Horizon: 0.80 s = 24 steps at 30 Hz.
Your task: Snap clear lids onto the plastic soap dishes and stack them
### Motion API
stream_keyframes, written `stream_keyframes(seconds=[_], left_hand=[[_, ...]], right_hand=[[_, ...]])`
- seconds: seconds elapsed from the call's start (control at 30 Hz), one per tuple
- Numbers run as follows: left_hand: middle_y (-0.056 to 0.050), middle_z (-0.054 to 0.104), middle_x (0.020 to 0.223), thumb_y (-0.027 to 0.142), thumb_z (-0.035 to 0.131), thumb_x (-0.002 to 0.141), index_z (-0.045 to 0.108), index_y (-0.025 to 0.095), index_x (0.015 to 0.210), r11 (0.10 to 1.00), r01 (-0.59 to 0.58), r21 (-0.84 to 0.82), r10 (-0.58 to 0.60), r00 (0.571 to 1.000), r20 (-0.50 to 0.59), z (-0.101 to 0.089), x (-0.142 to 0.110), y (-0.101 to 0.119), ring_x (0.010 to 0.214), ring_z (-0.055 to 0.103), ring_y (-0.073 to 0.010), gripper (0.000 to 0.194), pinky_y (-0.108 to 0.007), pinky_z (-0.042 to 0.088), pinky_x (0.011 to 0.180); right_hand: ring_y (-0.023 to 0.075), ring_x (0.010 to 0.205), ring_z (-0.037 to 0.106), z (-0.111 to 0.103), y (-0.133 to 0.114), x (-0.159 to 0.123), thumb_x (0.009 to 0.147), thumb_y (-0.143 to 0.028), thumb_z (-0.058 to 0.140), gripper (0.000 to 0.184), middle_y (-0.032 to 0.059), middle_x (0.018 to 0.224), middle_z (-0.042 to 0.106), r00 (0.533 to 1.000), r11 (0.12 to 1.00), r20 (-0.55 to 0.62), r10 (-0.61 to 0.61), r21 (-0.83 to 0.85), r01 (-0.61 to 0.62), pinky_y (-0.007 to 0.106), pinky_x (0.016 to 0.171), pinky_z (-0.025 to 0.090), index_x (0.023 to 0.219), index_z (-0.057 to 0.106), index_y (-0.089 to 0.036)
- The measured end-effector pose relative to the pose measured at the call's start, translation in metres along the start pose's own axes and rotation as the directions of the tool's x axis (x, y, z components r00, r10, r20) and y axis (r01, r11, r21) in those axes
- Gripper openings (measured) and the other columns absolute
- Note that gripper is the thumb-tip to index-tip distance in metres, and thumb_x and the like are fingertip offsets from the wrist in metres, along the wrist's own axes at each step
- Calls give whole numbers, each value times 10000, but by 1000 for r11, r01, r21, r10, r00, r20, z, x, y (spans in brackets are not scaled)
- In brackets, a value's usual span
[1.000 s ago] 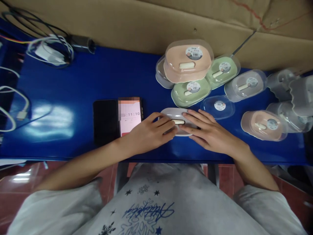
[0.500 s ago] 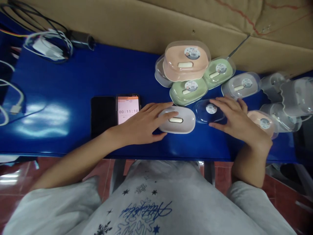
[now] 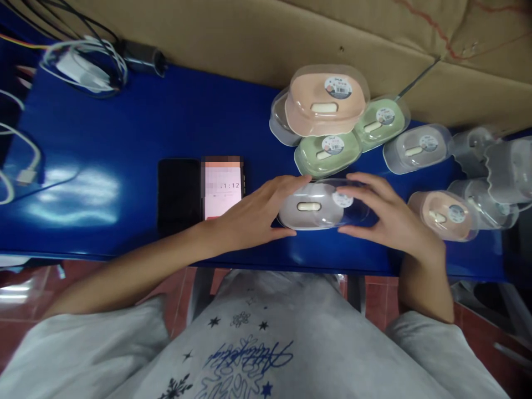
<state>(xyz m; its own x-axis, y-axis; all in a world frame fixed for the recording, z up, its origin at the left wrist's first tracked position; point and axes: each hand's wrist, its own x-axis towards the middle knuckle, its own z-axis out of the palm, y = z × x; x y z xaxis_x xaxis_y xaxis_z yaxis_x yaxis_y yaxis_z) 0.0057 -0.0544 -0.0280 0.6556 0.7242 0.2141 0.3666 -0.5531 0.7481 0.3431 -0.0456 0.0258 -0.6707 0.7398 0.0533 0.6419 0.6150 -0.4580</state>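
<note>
A light grey oval soap dish (image 3: 297,215) with a cream oblong piece in its middle lies on the blue table near the front edge. My left hand (image 3: 264,202) curves round its left end, thumb at the front and fingers at the back. Over the right part of the dish sits a clear plastic lid (image 3: 353,210) bearing a round white label, overlapping the dish and sticking out past its right end. My right hand (image 3: 384,213) grips this lid by its right end, thumb in front and fingers behind.
Behind stand lidded dishes: a peach one (image 3: 328,100) on top, green ones (image 3: 328,152) lower, a grey one (image 3: 415,149) further right. Another peach dish (image 3: 443,213) and several clear lids (image 3: 511,172) lie right. A lit phone (image 3: 222,188), black phone-like slab (image 3: 178,191) and cables (image 3: 83,72) are left.
My right hand has brought the clear lid leftward from beside the grey dish to partly over it. My left hand has shifted from the dish's top to round its left end.
</note>
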Motion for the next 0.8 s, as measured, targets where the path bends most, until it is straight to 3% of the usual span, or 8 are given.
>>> stream_keyframes(seconds=[0.23, 0.6, 0.8], left_hand=[[-155, 469, 1686, 462, 849, 978, 189, 338, 1768, 998, 10, -66, -12, 999, -38, 6, -2, 1, 1563, 481, -362, 1037, -587, 447, 1291], [-144, 523, 1615, 481, 865, 953, 286, 355, 1745, 995, 5, -103, -8, 999, -31, 3, 0, 1, 1502, 529, -367, 990, -611, 474, 1262], [-156, 501, 1605, 451, 866, 950, 269, 337, 1744, 999, 12, -38, -12, 1000, 11, 1, 1, 1, 1505, 510, -380, 1000, -629, 461, 1266]], right_hand=[[393, 1515, 484, 38, -19, 15, 973, -539, 808, 802, 121, 1624, 523, 982, 985, -82, -170, -47, 166, 634, 1252, 449, 1683, 477, -371], [417, 1508, 450, 46, -24, 19, 962, -575, 803, 757, 157, 1597, 513, 986, 986, -89, -143, -101, 134, 650, 1250, 431, 1621, 542, -309], [425, 1589, 379, 50, -21, 19, 1014, -562, 738, 762, 187, 1648, 433, 991, 987, -25, -132, -99, 128, 682, 1273, 400, 1663, 436, -299]])
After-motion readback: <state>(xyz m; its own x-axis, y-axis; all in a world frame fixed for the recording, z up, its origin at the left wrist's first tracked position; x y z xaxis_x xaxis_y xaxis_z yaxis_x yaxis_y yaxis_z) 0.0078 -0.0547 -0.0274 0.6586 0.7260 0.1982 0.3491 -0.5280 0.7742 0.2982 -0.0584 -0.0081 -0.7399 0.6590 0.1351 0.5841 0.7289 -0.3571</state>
